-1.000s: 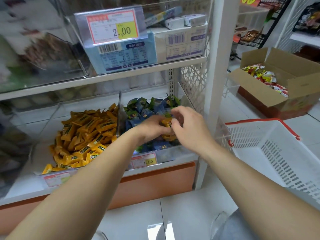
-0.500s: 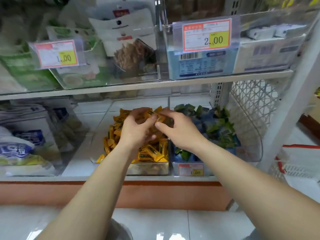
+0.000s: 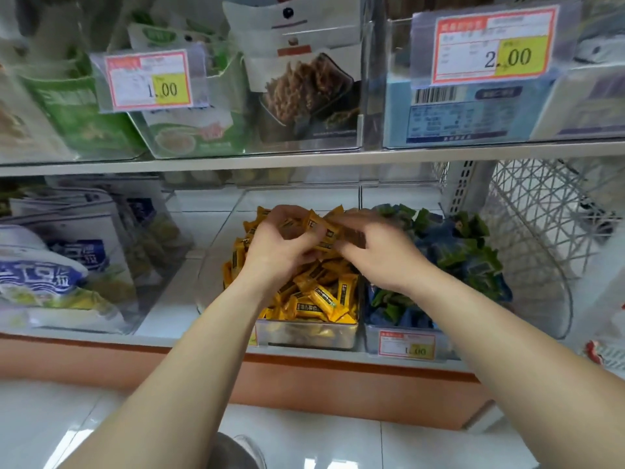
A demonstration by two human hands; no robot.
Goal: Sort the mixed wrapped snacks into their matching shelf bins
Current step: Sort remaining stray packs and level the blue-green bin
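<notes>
A clear bin [image 3: 304,335] on the bottom shelf is heaped with yellow wrapped snacks [image 3: 321,296]. To its right, a second clear bin [image 3: 375,333] holds blue-green wrapped snacks [image 3: 456,252]. Both my hands hover above the back of the yellow heap. My left hand [image 3: 280,247] has its fingers curled round a few yellow snacks [image 3: 319,228]. My right hand [image 3: 380,253] reaches left to the same bundle. Its fingertips are blurred, so its hold is unclear.
A white wire mesh side panel [image 3: 541,238] closes the shelf on the right. Large bagged goods [image 3: 50,275] fill the bin to the left. The upper shelf edge [image 3: 304,160] runs just above my hands, with boxed and bagged products and price tags.
My hands moved left from the blue-green bin to over the yellow bin, carrying yellow snacks. The view swung left, so the cardboard box and white basket left the frame.
</notes>
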